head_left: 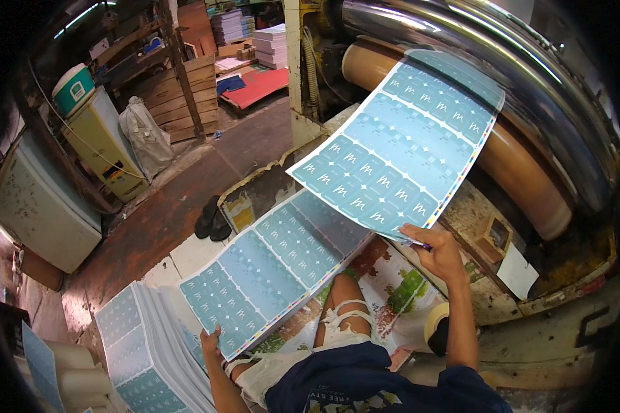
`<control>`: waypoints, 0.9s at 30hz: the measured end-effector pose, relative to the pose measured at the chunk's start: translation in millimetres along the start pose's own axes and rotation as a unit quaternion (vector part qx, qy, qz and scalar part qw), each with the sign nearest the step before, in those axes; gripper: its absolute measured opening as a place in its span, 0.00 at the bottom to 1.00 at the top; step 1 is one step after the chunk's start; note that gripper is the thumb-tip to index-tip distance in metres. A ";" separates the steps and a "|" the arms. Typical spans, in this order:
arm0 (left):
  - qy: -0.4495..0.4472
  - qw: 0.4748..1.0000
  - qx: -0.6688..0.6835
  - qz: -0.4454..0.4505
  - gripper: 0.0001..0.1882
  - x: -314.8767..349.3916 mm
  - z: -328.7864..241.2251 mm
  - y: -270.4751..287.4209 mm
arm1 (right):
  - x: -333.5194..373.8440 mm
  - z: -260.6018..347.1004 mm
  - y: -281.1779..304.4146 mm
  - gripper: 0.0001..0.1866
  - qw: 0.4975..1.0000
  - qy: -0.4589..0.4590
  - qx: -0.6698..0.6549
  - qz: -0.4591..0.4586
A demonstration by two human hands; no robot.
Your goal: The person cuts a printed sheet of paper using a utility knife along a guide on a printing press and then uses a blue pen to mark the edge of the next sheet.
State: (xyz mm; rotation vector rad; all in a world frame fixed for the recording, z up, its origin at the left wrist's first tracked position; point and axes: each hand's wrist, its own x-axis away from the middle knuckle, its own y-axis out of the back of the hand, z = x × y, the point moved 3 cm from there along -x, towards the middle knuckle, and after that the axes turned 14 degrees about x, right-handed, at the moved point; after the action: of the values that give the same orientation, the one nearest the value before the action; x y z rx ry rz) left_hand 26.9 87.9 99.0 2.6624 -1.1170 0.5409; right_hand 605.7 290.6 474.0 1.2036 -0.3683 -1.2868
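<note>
Right hand is pinched shut on the near edge of the upper sheet, whose long axis runs far-right onto the roller. Left hand clamps the lower sheet's near-left corner, beside the stack.

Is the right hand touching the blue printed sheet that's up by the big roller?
Touching. In the head view the right hand pinches the near corner of the raised blue printed sheet, with fingers over its edge and no gap showing.
</note>
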 end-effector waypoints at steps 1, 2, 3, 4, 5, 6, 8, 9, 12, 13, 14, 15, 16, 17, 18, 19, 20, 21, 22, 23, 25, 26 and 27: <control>0.004 1.000 0.000 0.005 0.22 -0.1 -2.3 -13.3 | 2.1 0.8 -0.9 0.24 1.000 0.004 0.003 0.008; 0.008 1.000 -0.011 -0.004 0.23 1.0 -4.7 -29.5 | 4.8 -0.6 -1.8 0.24 1.000 0.006 0.007 0.016; 0.012 1.000 -0.022 -0.012 0.25 2.6 -7.0 -45.5 | 7.8 -2.5 -0.7 0.24 1.000 -0.001 0.014 0.018; 0.015 0.999 -0.025 -0.013 0.25 -0.7 -4.1 -48.1 | 9.4 1.8 0.3 0.25 1.000 0.006 0.020 0.020; -0.042 0.999 -0.011 -0.008 0.28 -12.8 -0.5 -39.5 | 7.2 10.2 -2.2 0.26 0.999 0.021 0.015 0.021; -0.100 0.995 0.001 -0.002 0.31 -23.7 2.0 -30.0 | 5.2 18.1 -3.3 0.26 0.999 0.029 0.004 0.025; -0.110 0.994 -0.017 -0.012 0.36 -50.4 17.0 -10.0 | 1.6 30.2 -4.7 0.26 0.999 0.023 -0.006 0.031; -0.117 0.993 -0.034 -0.004 0.41 -55.6 21.4 -6.0 | 3.2 29.8 -6.6 0.26 0.999 0.025 -0.010 0.034; -0.126 0.948 -0.263 -0.125 0.57 -30.2 21.6 -24.8 | 13.6 26.9 -8.6 0.25 0.999 0.026 0.007 0.039; -0.122 0.950 -0.265 -0.115 0.57 -9.9 15.4 -47.0 | 19.2 24.2 -6.1 0.25 0.999 0.015 0.016 0.047; -0.098 0.928 -0.350 -0.082 0.64 19.7 0.5 -77.7 | 25.7 17.7 -4.2 0.25 0.998 0.000 0.027 0.055; -0.075 0.898 -0.432 -0.046 0.71 36.6 -5.1 -101.9 | 33.1 9.1 -3.3 0.25 0.998 -0.012 0.037 0.059; -0.084 0.841 -0.531 -0.051 0.70 34.5 5.8 -88.2 | 28.0 17.0 -5.1 0.25 0.998 0.005 0.020 0.055; -0.081 0.841 -0.529 -0.073 0.70 32.9 22.3 -70.3 | 21.7 26.6 -10.6 0.24 0.998 0.026 0.000 0.054; -0.099 0.815 -0.561 -0.107 0.66 32.9 38.4 -58.8 | 16.5 35.6 -15.8 0.24 0.998 0.040 -0.012 0.054; -0.119 0.787 -0.591 -0.130 0.63 33.0 45.7 -56.7 | 14.7 41.7 -18.6 0.25 0.997 0.050 -0.015 0.057; -0.069 0.841 -0.530 -0.086 0.61 34.8 41.1 -66.8 | 17.7 40.4 -18.3 0.26 0.997 0.047 -0.009 0.060; -0.071 0.842 -0.529 -0.078 0.61 42.1 33.4 -74.2 | 19.7 42.0 -17.1 0.26 0.997 0.042 -0.002 0.060; -0.078 0.851 -0.518 -0.050 0.61 55.6 22.3 -90.7 | 23.7 39.4 -17.2 0.26 0.996 0.023 0.008 0.083; -0.084 0.859 -0.505 -0.030 0.62 66.0 11.1 -98.6 | 26.5 39.0 -17.2 0.27 0.994 0.011 0.012 0.106; -0.090 0.866 -0.492 -0.020 0.62 64.7 7.0 -95.6 | 35.3 38.7 -22.2 0.27 0.995 0.009 0.003 0.104; -0.073 0.869 -0.489 -0.016 0.62 62.4 9.8 -92.1 | 39.8 39.9 -26.8 0.26 0.994 0.025 0.008 0.103; -0.056 0.872 -0.485 -0.010 0.62 61.4 13.8 -91.1 | 45.3 42.1 -30.5 0.26 0.994 0.039 0.013 0.102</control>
State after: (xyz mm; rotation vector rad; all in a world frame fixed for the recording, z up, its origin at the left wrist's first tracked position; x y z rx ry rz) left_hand 135.7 107.0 107.4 1.8107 -1.0025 -0.1805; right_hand 571.1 236.9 448.0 1.2022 -0.4403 -1.0579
